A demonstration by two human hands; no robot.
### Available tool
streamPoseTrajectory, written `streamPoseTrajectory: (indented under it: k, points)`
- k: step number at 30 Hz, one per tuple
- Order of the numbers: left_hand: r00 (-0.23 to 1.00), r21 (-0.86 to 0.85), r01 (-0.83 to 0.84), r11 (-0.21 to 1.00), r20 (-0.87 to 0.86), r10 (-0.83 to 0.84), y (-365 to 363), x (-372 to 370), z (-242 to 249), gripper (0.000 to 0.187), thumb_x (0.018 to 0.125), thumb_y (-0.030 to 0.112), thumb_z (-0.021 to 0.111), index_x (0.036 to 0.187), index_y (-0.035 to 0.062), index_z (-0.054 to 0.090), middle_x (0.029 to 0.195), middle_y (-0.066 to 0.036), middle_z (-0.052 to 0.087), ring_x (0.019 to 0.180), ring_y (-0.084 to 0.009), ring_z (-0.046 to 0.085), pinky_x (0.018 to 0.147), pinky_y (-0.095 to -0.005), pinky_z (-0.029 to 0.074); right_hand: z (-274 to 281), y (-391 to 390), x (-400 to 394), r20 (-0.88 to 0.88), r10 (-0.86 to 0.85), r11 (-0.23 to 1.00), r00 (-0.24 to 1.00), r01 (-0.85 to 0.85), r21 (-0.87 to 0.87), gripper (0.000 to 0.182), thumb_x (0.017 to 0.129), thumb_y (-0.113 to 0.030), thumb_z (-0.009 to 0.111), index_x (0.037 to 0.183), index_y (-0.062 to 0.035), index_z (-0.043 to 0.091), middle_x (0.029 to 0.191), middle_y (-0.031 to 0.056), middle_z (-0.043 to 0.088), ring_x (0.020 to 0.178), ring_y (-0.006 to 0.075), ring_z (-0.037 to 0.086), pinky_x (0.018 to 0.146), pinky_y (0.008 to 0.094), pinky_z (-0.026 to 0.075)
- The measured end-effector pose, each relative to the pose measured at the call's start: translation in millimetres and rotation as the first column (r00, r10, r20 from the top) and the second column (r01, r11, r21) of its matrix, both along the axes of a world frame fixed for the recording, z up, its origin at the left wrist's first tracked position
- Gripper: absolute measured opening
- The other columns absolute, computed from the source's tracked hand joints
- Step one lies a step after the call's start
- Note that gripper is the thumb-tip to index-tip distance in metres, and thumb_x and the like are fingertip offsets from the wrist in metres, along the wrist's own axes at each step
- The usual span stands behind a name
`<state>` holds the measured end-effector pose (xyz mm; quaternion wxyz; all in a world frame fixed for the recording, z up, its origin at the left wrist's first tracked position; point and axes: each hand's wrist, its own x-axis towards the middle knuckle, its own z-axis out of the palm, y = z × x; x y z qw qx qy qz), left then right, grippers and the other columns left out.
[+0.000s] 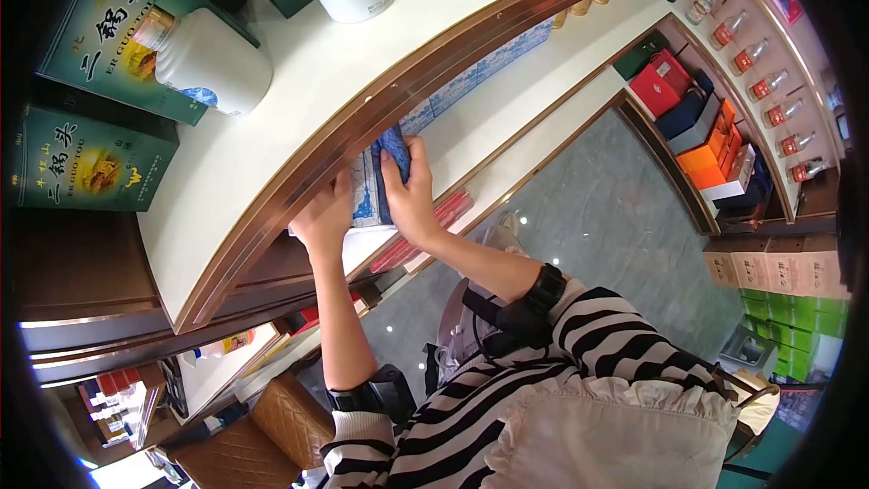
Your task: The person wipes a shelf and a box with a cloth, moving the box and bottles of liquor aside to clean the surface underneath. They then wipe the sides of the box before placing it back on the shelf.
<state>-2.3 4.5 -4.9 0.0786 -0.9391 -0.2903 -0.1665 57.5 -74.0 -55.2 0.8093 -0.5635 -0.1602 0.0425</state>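
Head view, hands (412,201) at patterned box (364,192), cloth (394,143)

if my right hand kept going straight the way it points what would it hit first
Beyond the blue item it grips, your right hand seems lined up with the brown shelf edge first, though it may pass underneath.
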Motion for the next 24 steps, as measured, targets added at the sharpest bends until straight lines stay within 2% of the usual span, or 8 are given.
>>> streamPoseTrajectory:
  k: [2, 5, 7, 9, 14, 15, 18, 24]
  points:
    - [0.998, -0.203, -0.062, 0.977, 0.003, 0.064, 2, -1, -1, 0.033, 0.083, 0.035, 0.041, 0.109, 0.0171, 0.051, 0.101, -0.008, 0.054, 0.099, -0.0311, 0.046, 0.088, -0.0461, 0.029, -10, -3, 0, -0.084, 0.061, 0.997, 0.995, -0.065, -0.051, 0.013, 0.084, -0.011, 0.046, 0.090, -0.0014, 0.042, 0.074, 0.0054, 0.047, 0.069, 0.0086, 0.042, 0.064, 0.0233, 0.037]
    - [0.995, 0.129, 0.095, 0.987, -0.047, -0.090, 7, -2, -10, 0.036, 0.081, 0.040, 0.042, 0.104, 0.0154, 0.053, 0.100, -0.009, 0.054, 0.097, -0.0308, 0.047, 0.086, -0.0462, 0.031, -71, -3, -6, -0.103, 0.016, 0.977, 0.995, -0.038, -0.211, 0.013, 0.082, -0.012, 0.048, 0.089, -0.0021, 0.042, 0.070, 0.0101, 0.049, 0.065, 0.0149, 0.046, 0.062, 0.0279, 0.038]
    - [0.988, -0.344, -0.138, 0.929, 0.017, 0.153, -8, 4, 15, 0.042, 0.079, 0.046, 0.043, 0.103, 0.0141, 0.054, 0.098, -0.008, 0.055, 0.093, -0.0311, 0.049, 0.084, -0.0462, 0.032, -108, -8, -6, -0.147, -0.004, 0.957, 0.989, -0.039, -0.286, 0.014, 0.080, -0.012, 0.049, 0.089, -0.0020, 0.043, 0.070, 0.0125, 0.051, 0.065, 0.0187, 0.050, 0.062, 0.0303, 0.039]
    - [0.985, -0.348, -0.170, 0.922, -0.032, 0.169, -5, 5, 16, 0.044, 0.078, 0.048, 0.042, 0.104, 0.0140, 0.054, 0.098, -0.009, 0.056, 0.095, -0.0314, 0.048, 0.084, -0.0457, 0.032, -140, -19, -1, -0.115, 0.062, 0.819, 0.991, -0.116, -0.562, 0.020, 0.074, -0.012, 0.053, 0.089, 0.0000, 0.048, 0.079, 0.0217, 0.056, 0.077, 0.0361, 0.054, 0.068, 0.0408, 0.041]
    - [0.955, -0.023, -0.033, 0.999, 0.296, 0.038, -2, 4, 2, 0.029, 0.074, 0.037, 0.053, 0.074, 0.0086, 0.061, 0.065, -0.010, 0.057, 0.062, -0.0287, 0.053, 0.062, -0.0402, 0.040, -140, -45, 24, -0.218, 0.082, 0.635, 0.973, -0.220, -0.741, 0.023, 0.072, -0.012, 0.055, 0.092, -0.0021, 0.052, 0.082, 0.0156, 0.059, 0.077, 0.0245, 0.058, 0.065, 0.0307, 0.043]
    - [0.981, -0.320, -0.183, 0.930, 0.002, 0.193, -6, 4, 17, 0.041, 0.080, 0.044, 0.041, 0.104, 0.0129, 0.053, 0.099, -0.011, 0.056, 0.100, -0.0311, 0.046, 0.085, -0.0450, 0.032, -141, -46, 34, -0.385, 0.197, 0.749, 0.901, -0.392, -0.534, 0.024, 0.072, -0.014, 0.055, 0.092, -0.0017, 0.052, 0.078, 0.0133, 0.058, 0.070, 0.0214, 0.056, 0.062, 0.0293, 0.043]
    - [1.000, 0.097, -0.017, 0.995, 0.015, 0.016, 21, -7, -21, 0.036, 0.082, 0.038, 0.038, 0.103, 0.0131, 0.053, 0.101, -0.010, 0.056, 0.100, -0.0310, 0.046, 0.085, -0.0440, 0.031, -116, -46, 62, -0.476, 0.563, 0.777, 0.675, -0.629, 0.027, 0.029, 0.075, -0.017, 0.051, 0.101, -0.0039, 0.048, 0.072, 0.0042, 0.053, 0.059, 0.0105, 0.049, 0.049, 0.0251, 0.039]
    - [0.958, -0.175, -0.119, 0.977, 0.239, 0.159, 11, -12, -13, 0.032, 0.085, 0.027, 0.039, 0.107, 0.0043, 0.048, 0.108, -0.015, 0.050, 0.095, -0.0320, 0.047, 0.085, -0.0413, 0.033, -12, -51, 80, -0.432, 0.840, 0.508, 0.328, -0.755, 0.415, 0.032, 0.077, -0.018, 0.048, 0.106, -0.0062, 0.042, 0.071, 0.0076, 0.052, 0.053, 0.0136, 0.049, 0.045, 0.0242, 0.040]
